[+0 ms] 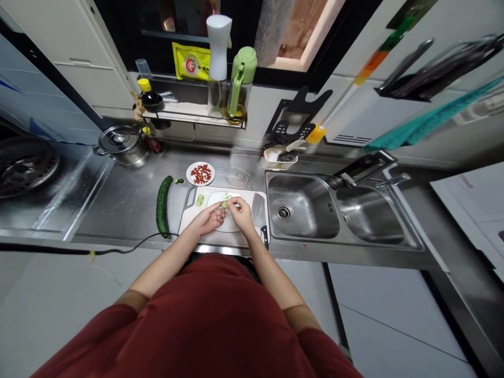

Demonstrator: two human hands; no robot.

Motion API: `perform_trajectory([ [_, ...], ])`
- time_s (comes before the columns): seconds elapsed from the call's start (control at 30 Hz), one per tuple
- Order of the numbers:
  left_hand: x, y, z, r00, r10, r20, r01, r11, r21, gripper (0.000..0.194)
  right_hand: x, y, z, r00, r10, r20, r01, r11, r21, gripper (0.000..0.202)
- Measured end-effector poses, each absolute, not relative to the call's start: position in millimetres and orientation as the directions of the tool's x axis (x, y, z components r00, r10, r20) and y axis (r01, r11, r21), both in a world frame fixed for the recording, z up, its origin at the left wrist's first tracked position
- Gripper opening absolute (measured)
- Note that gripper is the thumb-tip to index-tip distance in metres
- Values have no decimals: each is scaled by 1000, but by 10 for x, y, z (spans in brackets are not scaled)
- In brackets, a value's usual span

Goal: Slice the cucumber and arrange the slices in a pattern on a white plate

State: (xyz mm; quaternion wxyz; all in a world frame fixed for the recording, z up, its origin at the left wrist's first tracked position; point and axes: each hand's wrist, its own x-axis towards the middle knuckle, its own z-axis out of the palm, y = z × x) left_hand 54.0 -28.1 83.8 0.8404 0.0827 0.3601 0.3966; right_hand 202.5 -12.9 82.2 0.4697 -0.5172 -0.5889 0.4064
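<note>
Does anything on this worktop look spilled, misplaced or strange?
Small green pieces lie loose on the steel counter beside the cucumber, off the cutting board. A black cable seems to cross the cucumber's lower end, odd near food. Behind the board is a clear, wet-looking patch; I cannot tell whether it is water.

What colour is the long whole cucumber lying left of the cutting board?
The cucumber is dark green; the head view shows it best.
</note>
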Motion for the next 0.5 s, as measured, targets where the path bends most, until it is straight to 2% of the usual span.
perform_trajectory([
  [0.07,527,-268,863,410,746,-525,-622,649,437,11,2029,-123,859,-37,986,165,262,169,-950,19],
  [0.23,482,-258,960,402,786,-470,-642,607,468,21,2048,-109,961,-92,969,230,320,248,-914,18],
  [0.5,455,-254,1106,291,860,-419,-543,509,668,42,2066,-145,1095,-140,958,250,333,283,-899,19],
])
